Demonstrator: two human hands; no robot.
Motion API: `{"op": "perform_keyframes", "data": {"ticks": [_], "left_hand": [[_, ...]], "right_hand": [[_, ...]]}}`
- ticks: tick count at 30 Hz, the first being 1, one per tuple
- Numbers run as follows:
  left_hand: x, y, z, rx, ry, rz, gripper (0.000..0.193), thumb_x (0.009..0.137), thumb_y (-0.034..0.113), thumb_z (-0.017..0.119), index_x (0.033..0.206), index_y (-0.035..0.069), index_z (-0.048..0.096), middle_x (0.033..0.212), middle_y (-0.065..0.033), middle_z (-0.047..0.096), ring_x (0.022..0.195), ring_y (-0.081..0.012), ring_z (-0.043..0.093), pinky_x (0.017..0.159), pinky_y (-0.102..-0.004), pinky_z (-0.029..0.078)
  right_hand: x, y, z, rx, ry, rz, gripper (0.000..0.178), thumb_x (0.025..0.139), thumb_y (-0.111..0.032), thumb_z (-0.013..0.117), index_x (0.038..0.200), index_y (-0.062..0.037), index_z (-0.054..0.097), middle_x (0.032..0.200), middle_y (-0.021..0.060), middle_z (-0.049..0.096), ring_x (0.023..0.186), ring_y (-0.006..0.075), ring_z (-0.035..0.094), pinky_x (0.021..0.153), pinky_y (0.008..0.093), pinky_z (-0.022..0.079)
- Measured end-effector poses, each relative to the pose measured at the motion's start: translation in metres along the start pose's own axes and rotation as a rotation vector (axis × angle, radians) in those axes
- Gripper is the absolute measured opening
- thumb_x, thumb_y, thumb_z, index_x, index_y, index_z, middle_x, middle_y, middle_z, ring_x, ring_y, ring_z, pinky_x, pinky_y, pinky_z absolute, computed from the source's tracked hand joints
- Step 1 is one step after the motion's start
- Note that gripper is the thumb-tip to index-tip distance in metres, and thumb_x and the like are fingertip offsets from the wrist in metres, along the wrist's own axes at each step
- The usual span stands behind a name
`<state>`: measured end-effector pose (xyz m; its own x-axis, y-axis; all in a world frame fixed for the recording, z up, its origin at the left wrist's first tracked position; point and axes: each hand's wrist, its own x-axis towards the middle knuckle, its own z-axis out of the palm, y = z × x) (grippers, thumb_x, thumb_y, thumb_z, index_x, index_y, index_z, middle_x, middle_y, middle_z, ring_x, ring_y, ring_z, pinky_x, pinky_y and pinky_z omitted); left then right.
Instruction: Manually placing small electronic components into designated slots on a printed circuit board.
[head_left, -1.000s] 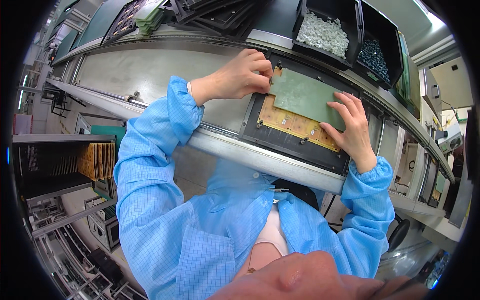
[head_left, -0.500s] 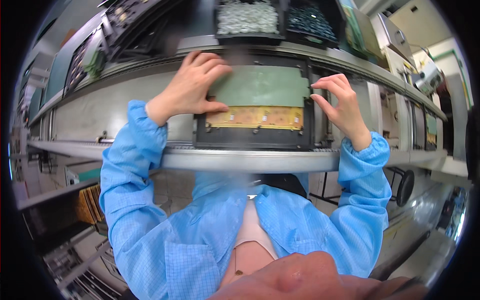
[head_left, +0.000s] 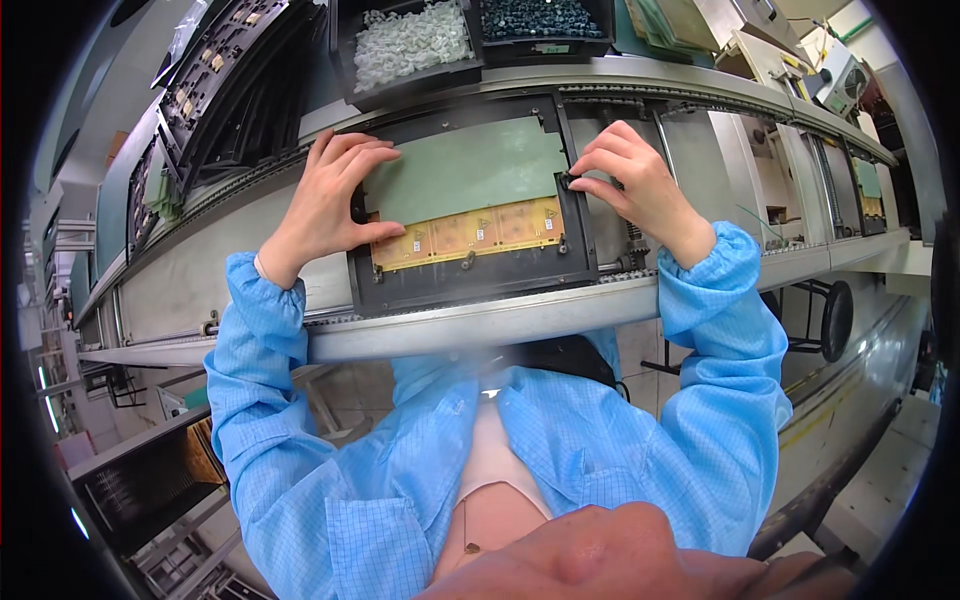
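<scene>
A black carrier frame (head_left: 480, 284) holds a yellow-orange circuit board panel (head_left: 452, 240), with a flat green sheet (head_left: 465, 165) covering the panel's upper part. My left hand (head_left: 330, 200) rests at the left edge of the sheet and panel. Its fingers and thumb are spread apart, the fingertips by the sheet and the thumb over the panel's corner. On the other side, my right hand (head_left: 640, 182) pinches a small black clip (head_left: 566, 181) at the frame's right edge, beside the sheet. Part of the clip is hidden by the fingertips.
The frame sits on a conveyor with a metal front rail (head_left: 450, 325) and a chain along the back. Beyond it stand a black bin of white pieces (head_left: 412, 42) and a bin of dark blue parts (head_left: 540, 18). More black frames (head_left: 215, 75) lean at the back left.
The view has turned, so the frame appears tilted and further left. My right thumb and forefinger have come in to the clip. My left hand stays at the left edge.
</scene>
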<state>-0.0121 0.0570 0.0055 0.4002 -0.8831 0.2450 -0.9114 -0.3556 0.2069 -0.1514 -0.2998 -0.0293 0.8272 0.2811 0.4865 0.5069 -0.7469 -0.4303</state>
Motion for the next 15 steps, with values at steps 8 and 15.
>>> {"op": "perform_keyframes", "data": {"ticks": [8, 15], "left_hand": [[-0.003, -0.002, -0.002, -0.025, -0.021, -0.022, 0.074, 0.062, 0.038, 0.087, 0.123, 0.008, 0.059, 0.129, -0.0099, 0.061, 0.124, -0.0321, 0.050, 0.113, -0.0513, 0.031], [-0.005, -0.003, -0.002, -0.025, -0.015, -0.010, 0.075, 0.060, 0.037, 0.089, 0.123, 0.008, 0.060, 0.130, -0.0106, 0.061, 0.125, -0.0333, 0.050, 0.112, -0.0503, 0.033]], "right_hand": [[0.007, -0.001, 0.012, -0.047, 0.072, -0.140, 0.021, 0.079, -0.010, 0.078, 0.077, -0.0006, 0.059, 0.075, 0.0092, 0.057, 0.076, 0.0281, 0.054, 0.065, 0.0377, 0.048], [0.005, -0.007, 0.018, -0.018, 0.075, -0.154, 0.021, 0.080, -0.004, 0.076, 0.078, 0.0006, 0.055, 0.075, 0.0112, 0.053, 0.073, 0.0302, 0.053, 0.064, 0.0389, 0.047]]}}
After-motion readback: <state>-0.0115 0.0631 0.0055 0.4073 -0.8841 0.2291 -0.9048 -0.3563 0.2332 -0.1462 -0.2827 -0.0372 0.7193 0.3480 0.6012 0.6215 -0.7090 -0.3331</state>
